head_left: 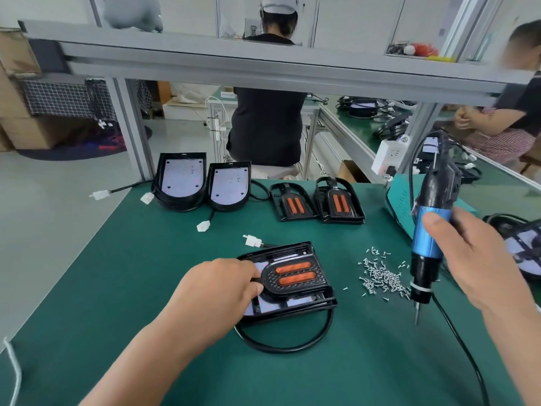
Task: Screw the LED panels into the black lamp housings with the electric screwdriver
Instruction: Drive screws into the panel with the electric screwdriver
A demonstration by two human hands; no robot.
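Note:
A black lamp housing (304, 297) lies flat in the middle of the green table, with an orange-lensed panel (292, 276) set in it. My left hand (216, 291) rests on its left end, fingers curled over the edge of the panel. My right hand (474, 259) grips the blue and black electric screwdriver (427, 230), held upright, bit down, to the right of the housing and above the table. A loose pile of small silver screws (380, 276) lies between the housing and the screwdriver.
Two housings with white LED panels (180, 183) (229, 186) and two black frames with orange lenses (292, 205) (341, 202) stand at the table's far edge. More housings (524, 247) lie at the right. A black cable (281, 344) loops in front. Other people work beyond the aluminium frame.

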